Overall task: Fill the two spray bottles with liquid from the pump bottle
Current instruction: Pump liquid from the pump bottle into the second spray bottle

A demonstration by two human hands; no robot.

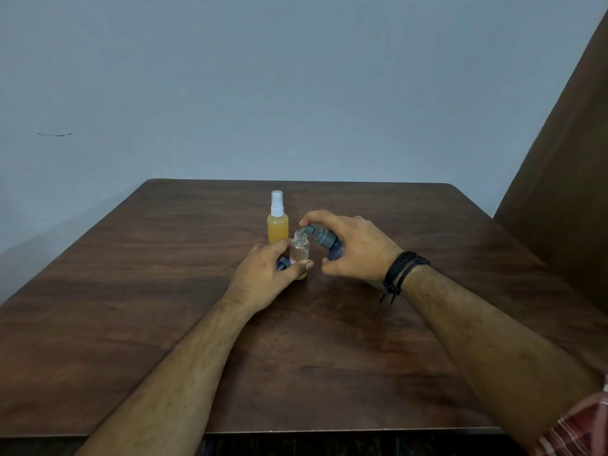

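A small clear spray bottle point(299, 250) stands uncapped on the brown table point(164, 307), with a little yellow liquid at its bottom. My left hand point(263, 274) grips its lower part and also holds a dark blue cap point(282, 264). My right hand point(352, 246) grips the tilted pump bottle point(332, 246), forefinger on the grey pump head point(312, 231), whose spout sits at the small bottle's mouth. A taller spray bottle point(277, 225), full of orange-yellow liquid with a white sprayer top, stands just behind.
A dark brown panel point(559, 192) rises along the right side of the table. A plain grey-blue wall point(296, 93) lies behind the far edge. My right wrist wears black bands point(399, 274).
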